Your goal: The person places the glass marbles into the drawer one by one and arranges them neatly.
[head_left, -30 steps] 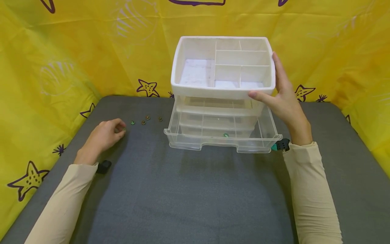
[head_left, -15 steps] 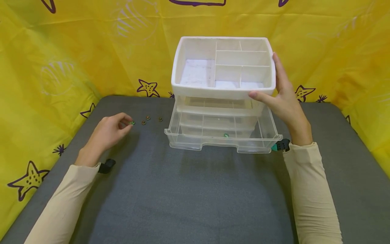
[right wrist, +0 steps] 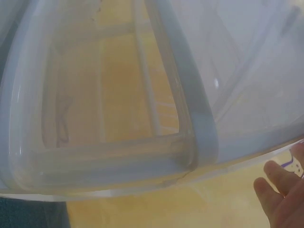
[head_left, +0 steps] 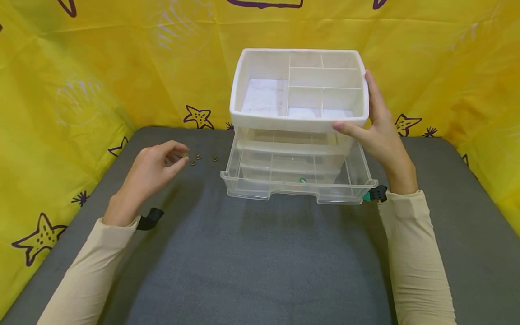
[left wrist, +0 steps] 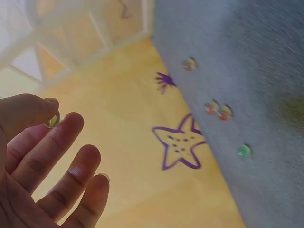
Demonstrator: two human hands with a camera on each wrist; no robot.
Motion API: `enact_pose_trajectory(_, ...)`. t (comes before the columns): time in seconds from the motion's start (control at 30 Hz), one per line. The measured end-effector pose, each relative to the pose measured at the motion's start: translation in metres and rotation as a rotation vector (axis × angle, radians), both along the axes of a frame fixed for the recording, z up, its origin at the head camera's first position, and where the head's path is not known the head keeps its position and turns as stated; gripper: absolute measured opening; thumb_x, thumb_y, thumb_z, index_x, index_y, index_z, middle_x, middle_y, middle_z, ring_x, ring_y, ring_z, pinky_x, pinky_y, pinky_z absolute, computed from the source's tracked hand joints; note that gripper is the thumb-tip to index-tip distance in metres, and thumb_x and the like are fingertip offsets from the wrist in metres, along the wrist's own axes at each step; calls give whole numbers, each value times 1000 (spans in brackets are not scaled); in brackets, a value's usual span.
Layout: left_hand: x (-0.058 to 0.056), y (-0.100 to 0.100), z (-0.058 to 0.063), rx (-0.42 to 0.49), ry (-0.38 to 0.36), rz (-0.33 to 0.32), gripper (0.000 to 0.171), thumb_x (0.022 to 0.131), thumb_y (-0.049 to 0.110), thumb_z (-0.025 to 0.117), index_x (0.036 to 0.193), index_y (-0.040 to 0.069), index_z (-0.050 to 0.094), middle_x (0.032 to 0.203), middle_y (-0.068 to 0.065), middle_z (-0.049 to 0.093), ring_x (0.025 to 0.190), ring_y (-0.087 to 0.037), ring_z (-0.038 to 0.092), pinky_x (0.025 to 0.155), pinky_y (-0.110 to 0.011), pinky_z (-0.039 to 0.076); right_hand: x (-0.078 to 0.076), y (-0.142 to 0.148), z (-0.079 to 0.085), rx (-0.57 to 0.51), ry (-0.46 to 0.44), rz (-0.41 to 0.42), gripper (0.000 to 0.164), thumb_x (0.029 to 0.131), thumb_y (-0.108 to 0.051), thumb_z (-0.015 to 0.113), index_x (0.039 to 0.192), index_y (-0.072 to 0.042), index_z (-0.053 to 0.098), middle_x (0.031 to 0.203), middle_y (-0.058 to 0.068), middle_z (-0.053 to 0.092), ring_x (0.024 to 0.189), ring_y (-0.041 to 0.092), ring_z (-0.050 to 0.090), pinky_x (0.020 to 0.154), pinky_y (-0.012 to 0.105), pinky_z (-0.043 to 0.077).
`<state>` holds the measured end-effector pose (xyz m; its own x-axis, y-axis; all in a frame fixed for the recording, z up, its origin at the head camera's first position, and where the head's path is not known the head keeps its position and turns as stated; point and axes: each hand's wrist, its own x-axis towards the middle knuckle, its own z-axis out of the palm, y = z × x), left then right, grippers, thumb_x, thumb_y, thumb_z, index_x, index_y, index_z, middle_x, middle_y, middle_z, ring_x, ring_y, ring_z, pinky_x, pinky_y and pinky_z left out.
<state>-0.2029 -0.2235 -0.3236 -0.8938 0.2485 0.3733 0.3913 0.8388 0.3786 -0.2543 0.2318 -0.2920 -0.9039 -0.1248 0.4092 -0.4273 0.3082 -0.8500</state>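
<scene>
Clothing and fittings of the person, head view. Left sleeve [head_left: 87, 271], lower left of the frame: long, plain, pale beige cloth, with soft folds gathering near a slightly loose cuff. Right sleeve [head_left: 418, 257], lower right: the same beige cloth, crossed along the forearm by fine, closely spaced creases and puckered near the wrist. Left wrist device [head_left: 150, 219], left of centre: a small black block of curved outline, projecting from the cuff edge. Right wrist device [head_left: 378, 193], right of centre: a black body patterned with small dots or holes, too small to distinguish, and a teal section at its left end.
</scene>
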Motion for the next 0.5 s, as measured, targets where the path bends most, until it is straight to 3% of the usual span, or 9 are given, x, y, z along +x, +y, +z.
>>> enact_pose_trajectory(0.5, 8, 24, 17, 13, 134, -65, 15, 88, 4, 71, 103, 6, 72, 90, -8, 76, 78, -23, 67, 70, -36, 48, 0, -1, 0, -7, 4, 3, 106, 80, -5, 80, 159, -33, 14, 160, 1, 30, 117, 19, 45, 88, 15, 47)
